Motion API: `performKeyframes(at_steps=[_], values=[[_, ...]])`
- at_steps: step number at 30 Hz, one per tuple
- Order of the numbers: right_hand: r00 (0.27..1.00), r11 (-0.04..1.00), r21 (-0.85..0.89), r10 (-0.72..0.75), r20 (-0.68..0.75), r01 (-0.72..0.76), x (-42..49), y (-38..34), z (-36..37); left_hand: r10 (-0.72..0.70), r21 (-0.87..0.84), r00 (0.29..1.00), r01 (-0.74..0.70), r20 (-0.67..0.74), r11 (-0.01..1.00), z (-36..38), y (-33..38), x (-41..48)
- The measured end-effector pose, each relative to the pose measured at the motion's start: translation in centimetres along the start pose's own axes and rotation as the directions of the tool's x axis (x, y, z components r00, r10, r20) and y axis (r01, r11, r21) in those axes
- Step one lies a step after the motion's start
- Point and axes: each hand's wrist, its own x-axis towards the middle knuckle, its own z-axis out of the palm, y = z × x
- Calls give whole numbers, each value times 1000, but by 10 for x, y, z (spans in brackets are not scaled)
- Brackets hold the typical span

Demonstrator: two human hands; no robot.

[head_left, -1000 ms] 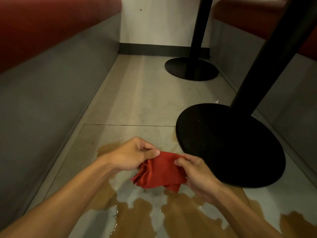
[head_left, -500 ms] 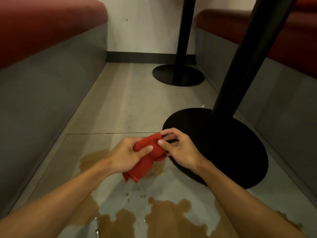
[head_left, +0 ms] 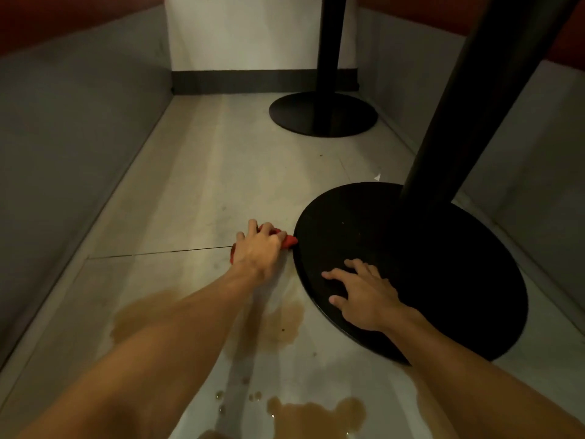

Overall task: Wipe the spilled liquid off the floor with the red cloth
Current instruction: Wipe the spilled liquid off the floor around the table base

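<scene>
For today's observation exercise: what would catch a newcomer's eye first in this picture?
The brown spill spreads across the pale floor near the camera. The left hand presses a red cloth down beside the big black table base, where the right hand rests flat.

We had a single wide-angle view, worn on the head, looking forward and steeply down along the floor point(head_left: 202, 191) of a narrow booth aisle. It sat close above both forearms, with the near table base point(head_left: 411, 267) just ahead and the back wall point(head_left: 243, 33) farthest off.
</scene>
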Motion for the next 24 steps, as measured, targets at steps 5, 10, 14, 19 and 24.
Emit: performKeyframes(at_steps=[5,10,14,19,24], values=[[999,1000,8,21,-29,-20,4,-1,6,84,-76,996,-84,-7,994,11,-4,10],[1000,1000,14,17,-7,-17,1,-4,-2,235,-300,972,-230,-20,926,14,-17,-4],[1000,1000,14,18,-14,-18,-4,-6,-3,327,-431,943,-317,-53,845,20,-28,-32],[999,999,18,38,-11,-38,-5,-10,-4,379,-505,924,-350,-48,789,27,-29,-59],[1000,999,27,21,5,-21,-6,-9,-6,280,-593,955,-280,-95,755,25,-23,-42]])
